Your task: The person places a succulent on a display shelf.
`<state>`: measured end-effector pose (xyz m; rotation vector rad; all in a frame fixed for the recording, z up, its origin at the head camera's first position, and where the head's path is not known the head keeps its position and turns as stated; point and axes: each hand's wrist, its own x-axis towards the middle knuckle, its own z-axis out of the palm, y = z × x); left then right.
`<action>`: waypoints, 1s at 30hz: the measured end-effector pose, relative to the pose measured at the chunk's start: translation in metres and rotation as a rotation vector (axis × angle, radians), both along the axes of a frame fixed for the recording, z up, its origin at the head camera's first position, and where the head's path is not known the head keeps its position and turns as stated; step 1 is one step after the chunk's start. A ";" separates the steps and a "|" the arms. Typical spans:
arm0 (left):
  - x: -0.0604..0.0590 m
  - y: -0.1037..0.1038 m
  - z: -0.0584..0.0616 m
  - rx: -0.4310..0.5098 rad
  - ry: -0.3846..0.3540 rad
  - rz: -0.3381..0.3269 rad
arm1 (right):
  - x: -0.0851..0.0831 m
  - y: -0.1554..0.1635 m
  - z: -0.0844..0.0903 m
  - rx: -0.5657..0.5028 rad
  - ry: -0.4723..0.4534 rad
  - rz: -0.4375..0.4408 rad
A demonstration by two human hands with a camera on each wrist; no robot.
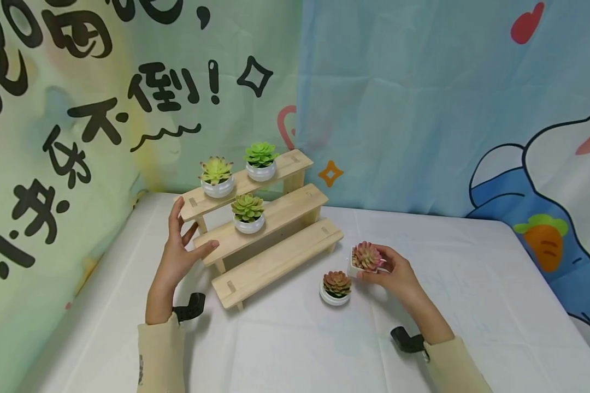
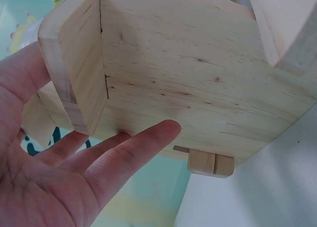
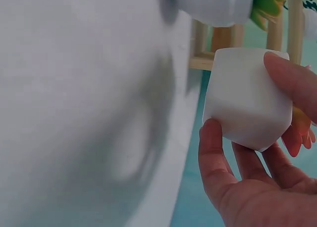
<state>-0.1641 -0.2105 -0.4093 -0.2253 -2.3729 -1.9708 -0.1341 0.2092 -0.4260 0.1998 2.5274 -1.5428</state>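
Note:
A three-tier wooden stand (image 1: 280,248) is at the table's middle left. My left hand (image 1: 179,256) rests at its left end, thumb on the middle tier and a fingertip at the top tier's end. In the left wrist view, straight, spread fingers (image 2: 133,152) lie along the underside of the wood. My right hand (image 1: 395,273) grips a pink succulent (image 1: 367,256) by its square white pot (image 3: 247,95), thumb on one side and fingers on the other. Just left of it stands a reddish-brown succulent (image 1: 337,284) in a round white pot.
Two green succulents, one yellowish (image 1: 217,172) and one brighter (image 1: 261,156), stand on the top tier. Another green succulent (image 1: 248,208) sits on the middle tier. The table has a white cloth (image 1: 285,349); printed curtains (image 1: 398,109) hang behind and at the left.

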 end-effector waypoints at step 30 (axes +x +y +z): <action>-0.004 -0.003 -0.005 -0.005 0.027 -0.026 | -0.066 -0.084 0.059 -0.203 0.057 0.081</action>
